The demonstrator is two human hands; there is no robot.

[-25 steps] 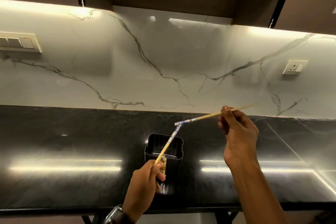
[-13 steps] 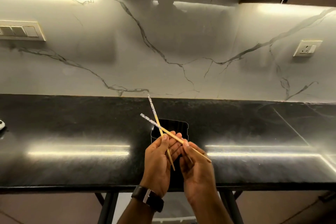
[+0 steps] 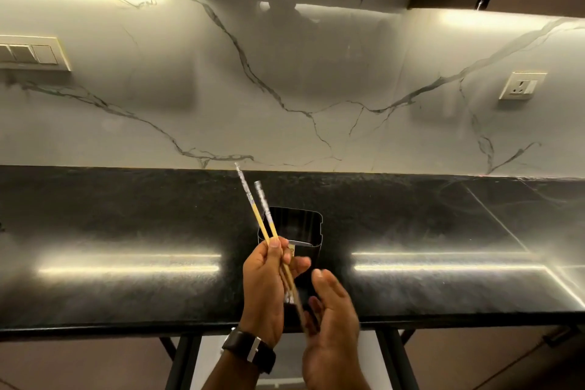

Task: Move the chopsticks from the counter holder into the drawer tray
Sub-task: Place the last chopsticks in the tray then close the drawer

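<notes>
**Desk:** What did the grip show?

**Photographer:** The left hand (image 3: 269,288) was closed around both chopsticks (image 3: 257,209), thumb pinching them side by side, patterned ends pointing up and away toward the wall. The right hand (image 3: 332,310) hung just beside it, fingers spread and holding nothing, its palm near the lower tips, which were blurred.

**Desk:** And the risk from there?

**Photographer:** The pair seemed held by a light pinch near the middle; one stick could probably slide out or scissor apart if the thumb eased during the carry.

**Desk:** What lay around?

**Photographer:** The black holder (image 3: 291,231) stood on the dark counter (image 3: 126,225) directly behind the hands, and it looked emptied. A switch plate (image 3: 31,52) and a socket (image 3: 522,85) sat on the marble wall. No drawer or tray was in view; the counter edge stood between the hands and whatever lay below.
</notes>
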